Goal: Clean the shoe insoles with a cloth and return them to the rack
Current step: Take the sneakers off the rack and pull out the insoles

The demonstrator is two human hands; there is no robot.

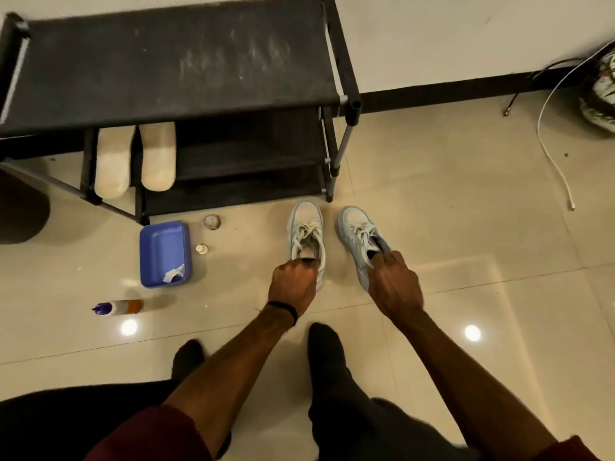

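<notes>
Insoles point(134, 159), two and pale, lay side by side on a lower shelf of the black shoe rack point(173, 61), at its left end, their toes overhanging the shelf edge. Below them on the tiled floor point(466, 227) lay a bottle point(119, 307) on its side, and a blue tray point(164, 252) holding a small white cloth point(174, 273) in its near corner. Two small round caps point(212, 222) sat just right of the tray. Farther right, the left hand point(293, 286), a dark band at its wrist, curled its fingers into the opening of the left sneaker point(307, 234); that grip pinched the shoe's collar. The right hand point(394, 286) likewise hooked its fingers into the heel opening of the right sneaker point(361, 237). Both sneakers stood just before the rack's right leg. A white cable point(549, 151) trailed at far right.
</notes>
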